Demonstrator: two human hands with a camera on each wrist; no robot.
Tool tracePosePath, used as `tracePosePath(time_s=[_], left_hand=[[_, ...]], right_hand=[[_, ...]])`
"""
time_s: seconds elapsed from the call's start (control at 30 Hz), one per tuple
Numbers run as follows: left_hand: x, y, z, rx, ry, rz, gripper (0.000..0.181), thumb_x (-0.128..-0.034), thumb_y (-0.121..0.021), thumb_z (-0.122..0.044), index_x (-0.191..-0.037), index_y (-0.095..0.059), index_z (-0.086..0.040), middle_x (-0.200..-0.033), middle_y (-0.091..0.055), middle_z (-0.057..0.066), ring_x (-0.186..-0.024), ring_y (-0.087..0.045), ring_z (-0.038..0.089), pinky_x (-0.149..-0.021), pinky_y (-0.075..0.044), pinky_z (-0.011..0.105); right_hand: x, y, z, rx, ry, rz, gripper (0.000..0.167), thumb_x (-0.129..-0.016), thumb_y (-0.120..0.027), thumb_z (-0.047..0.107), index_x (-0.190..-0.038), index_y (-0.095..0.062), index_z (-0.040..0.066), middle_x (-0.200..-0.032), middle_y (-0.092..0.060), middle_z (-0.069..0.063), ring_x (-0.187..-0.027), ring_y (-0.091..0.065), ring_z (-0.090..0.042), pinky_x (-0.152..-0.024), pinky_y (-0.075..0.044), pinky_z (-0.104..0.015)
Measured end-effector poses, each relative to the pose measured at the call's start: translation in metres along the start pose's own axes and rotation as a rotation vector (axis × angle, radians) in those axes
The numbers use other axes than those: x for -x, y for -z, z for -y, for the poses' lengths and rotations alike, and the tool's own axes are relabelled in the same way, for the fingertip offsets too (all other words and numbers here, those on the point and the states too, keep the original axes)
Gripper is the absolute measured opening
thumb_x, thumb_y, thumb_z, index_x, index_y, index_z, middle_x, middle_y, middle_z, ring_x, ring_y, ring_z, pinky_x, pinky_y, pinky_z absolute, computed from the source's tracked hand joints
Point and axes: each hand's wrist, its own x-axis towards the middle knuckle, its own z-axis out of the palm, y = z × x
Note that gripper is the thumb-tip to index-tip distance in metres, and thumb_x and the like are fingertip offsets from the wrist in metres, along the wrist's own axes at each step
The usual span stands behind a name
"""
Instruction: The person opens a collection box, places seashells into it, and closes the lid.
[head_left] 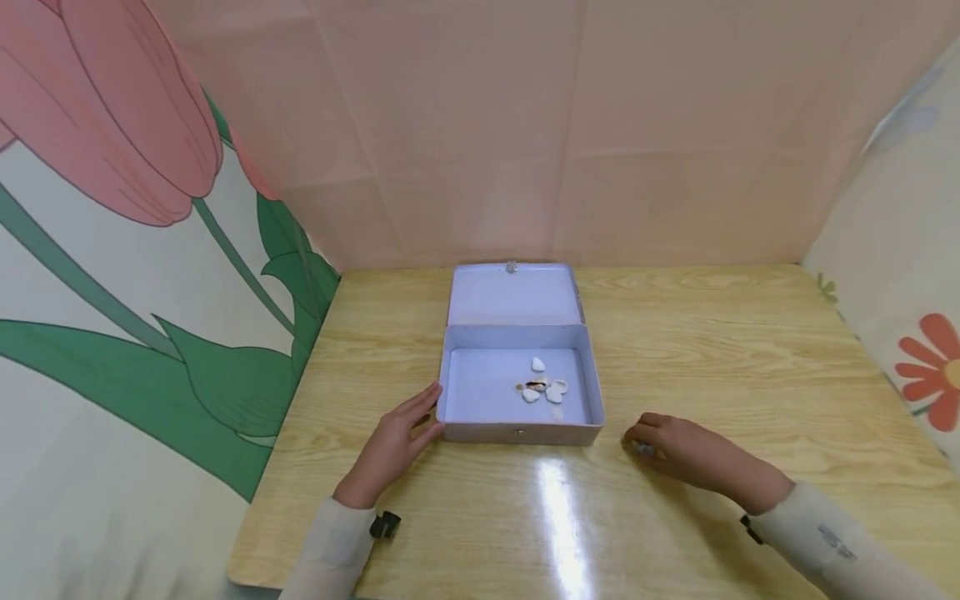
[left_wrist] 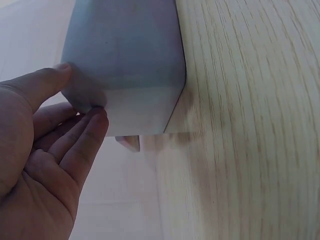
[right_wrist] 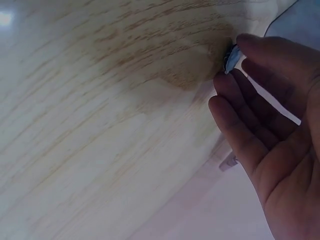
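Note:
A shallow pale-lavender metal box (head_left: 519, 433) stands on the table with its lid (head_left: 516, 296) raised at the back. Inside, toward the right, lie several small white pieces (head_left: 555, 391) and a brown-and-cream piece (head_left: 536, 385), shell-like in look. My left hand (head_left: 396, 442) holds the box at its front left corner; in the left wrist view, thumb and fingertips touch the box wall (left_wrist: 130, 55). To the right of the box, low over the table, my right hand (head_left: 678, 450) pinches a small bluish shell-like piece (right_wrist: 232, 59) with dark stripes between thumb and fingertips.
The wooden table (head_left: 712, 350) extends to both sides of the box. Behind it hangs a pink cloth (head_left: 480, 133). A wall with a painted tulip (head_left: 127, 108) borders the left, and a wall with a red flower (head_left: 930, 371) the right.

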Motion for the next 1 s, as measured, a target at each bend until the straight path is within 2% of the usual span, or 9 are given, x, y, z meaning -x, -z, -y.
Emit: tracePosePath(time_s=[0.23, 0.4, 0.63, 0.87, 1.0], left_hand=[[0.001, 0.000, 0.000, 0.002, 0.012, 0.009, 0.060, -0.0935, -0.066, -0.019, -0.148, -0.042, -0.012, -0.153, -0.038, 0.004, -0.135, -0.041, 0.016, -0.097, -0.049, 0.026], [0.000, 0.000, 0.000, 0.011, 0.008, 0.004, 0.061, -0.0933, -0.067, -0.020, -0.148, -0.040, -0.018, -0.153, -0.038, 0.003, -0.135, -0.041, 0.016, -0.096, -0.049, 0.026], [0.001, 0.000, 0.002, 0.015, 0.001, -0.005, 0.060, -0.0925, -0.068, -0.018, -0.147, -0.043, -0.011, -0.153, -0.038, 0.001, -0.134, -0.042, 0.017, -0.096, -0.049, 0.025], [0.001, -0.001, 0.004, 0.012, -0.016, -0.017, 0.060, -0.0922, -0.068, -0.018, -0.146, -0.045, -0.007, -0.152, -0.038, 0.002, -0.134, -0.043, 0.019, -0.096, -0.049, 0.026], [0.000, -0.002, 0.005, 0.012, -0.029, -0.015, 0.059, -0.0931, -0.067, -0.020, -0.146, -0.044, -0.007, -0.152, -0.039, 0.004, -0.134, -0.042, 0.018, -0.096, -0.049, 0.025]], right_hand=[[0.000, 0.003, 0.003, 0.033, 0.066, -0.043, 0.030, -0.075, -0.080, -0.004, -0.102, -0.069, 0.006, -0.092, -0.060, -0.001, -0.076, -0.061, -0.011, -0.060, -0.054, -0.021], [0.001, 0.001, 0.002, 0.054, 0.072, -0.065, 0.030, -0.075, -0.080, -0.005, -0.100, -0.069, 0.007, -0.092, -0.060, -0.001, -0.078, -0.063, -0.014, -0.061, -0.055, -0.023], [-0.001, 0.001, 0.000, 0.068, 0.066, -0.060, 0.029, -0.074, -0.081, -0.004, -0.097, -0.068, 0.009, -0.091, -0.060, 0.000, -0.077, -0.062, -0.012, -0.059, -0.055, -0.022], [-0.018, 0.025, 0.004, 0.120, 0.053, -0.096, 0.025, -0.076, -0.079, -0.004, -0.098, -0.069, 0.004, -0.091, -0.061, -0.001, -0.076, -0.062, -0.012, -0.059, -0.055, -0.022], [-0.030, 0.043, 0.006, 0.143, 0.039, -0.134, 0.026, -0.077, -0.079, -0.002, -0.100, -0.070, 0.006, -0.094, -0.063, -0.002, -0.079, -0.064, -0.013, -0.061, -0.056, -0.022]])
